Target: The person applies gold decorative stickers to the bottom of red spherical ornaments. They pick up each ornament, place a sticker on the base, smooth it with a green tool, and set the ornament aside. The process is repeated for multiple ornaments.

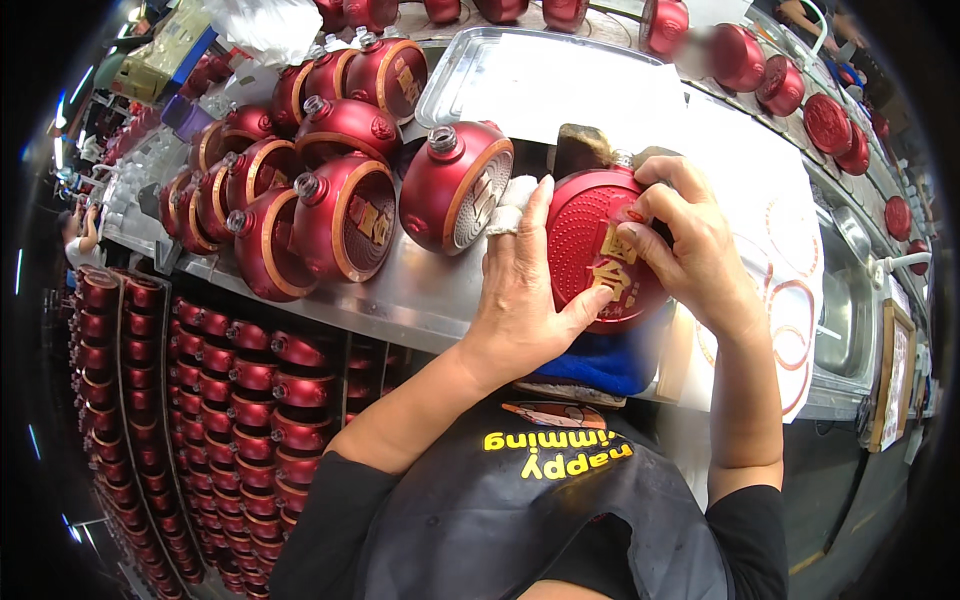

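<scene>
A round red bottle (580, 225) with a dotted face and raised gold characters rests tilted in front of me, its face toward me. My left hand (525, 290) grips its left side, thumb on the lower face and a white wrap round one finger. Thumb and fingers of my right hand (685, 240) pinch together at the upper right of the face, against the gold characters; what they hold, if anything, is too small to name. A blue cloth (610, 365) lies under the bottle. Just left stands another red bottle (435, 195) with a copper-coloured rim.
Several red bottles (345, 220) crowd the left of the metal table (420, 310). Behind lies a clear plastic tray (480, 70). Copper-coloured rings (790, 320) lie on white sheeting at right, near a sink (845, 335). Racks of red bottles (300, 380) stand below left; more line the far conveyor.
</scene>
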{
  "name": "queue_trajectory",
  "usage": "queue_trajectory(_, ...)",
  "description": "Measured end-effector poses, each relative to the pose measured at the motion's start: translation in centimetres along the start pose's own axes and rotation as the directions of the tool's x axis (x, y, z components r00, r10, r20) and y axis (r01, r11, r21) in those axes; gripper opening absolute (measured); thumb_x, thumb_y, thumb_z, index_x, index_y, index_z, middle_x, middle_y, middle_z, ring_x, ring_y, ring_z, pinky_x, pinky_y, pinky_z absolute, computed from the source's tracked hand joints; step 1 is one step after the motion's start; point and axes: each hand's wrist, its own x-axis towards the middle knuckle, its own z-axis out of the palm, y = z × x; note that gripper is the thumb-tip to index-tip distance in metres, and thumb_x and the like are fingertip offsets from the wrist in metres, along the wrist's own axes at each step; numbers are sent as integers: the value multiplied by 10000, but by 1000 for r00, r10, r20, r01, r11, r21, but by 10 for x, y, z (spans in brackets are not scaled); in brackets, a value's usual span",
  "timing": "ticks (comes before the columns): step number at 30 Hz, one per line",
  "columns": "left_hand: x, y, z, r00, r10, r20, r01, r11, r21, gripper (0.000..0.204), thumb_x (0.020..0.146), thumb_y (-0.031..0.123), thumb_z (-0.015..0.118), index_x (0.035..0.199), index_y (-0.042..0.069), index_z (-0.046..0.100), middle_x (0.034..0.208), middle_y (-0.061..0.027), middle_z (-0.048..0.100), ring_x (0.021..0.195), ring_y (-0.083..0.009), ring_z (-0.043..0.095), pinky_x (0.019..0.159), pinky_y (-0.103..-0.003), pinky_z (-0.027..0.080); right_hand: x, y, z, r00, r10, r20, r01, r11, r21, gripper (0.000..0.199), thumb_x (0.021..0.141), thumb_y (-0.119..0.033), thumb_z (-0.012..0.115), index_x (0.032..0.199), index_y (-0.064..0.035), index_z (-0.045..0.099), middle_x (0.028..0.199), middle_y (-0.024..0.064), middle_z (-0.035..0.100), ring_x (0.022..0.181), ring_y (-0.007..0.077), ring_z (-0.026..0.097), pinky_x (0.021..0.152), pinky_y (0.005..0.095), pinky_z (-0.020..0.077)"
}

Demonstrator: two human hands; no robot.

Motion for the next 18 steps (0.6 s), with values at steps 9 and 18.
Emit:
queue_trajectory(9, 3, -2, 3, 1000, -10, -17, 11, 998, 58, 1034, 890, 427, 794, 1618, -15, 206, 1544, -329, 337, 1419, -496, 360, 1167, -571, 289, 1, 0, 8, 999, 5, -54, -4, 1000, 8, 192, 826, -57, 788, 900, -13, 616, 1126, 158, 613, 1059, 368, 603, 917, 442, 503)
queue_trajectory(18, 3, -5, 0, 1000, -16, -3, 16, 999, -43, 1018, 883, 380, 801, 1620, -4, 214, 1545, -319, 342, 1417, -488, 369, 1174, -556, 289, 1, 1, 8, 998, -23, -65, 21, 1000, -17, 196, 828, -66, 789, 899, -20, 611, 1101, 148, 612, 1034, 350, 603, 901, 432, 502)
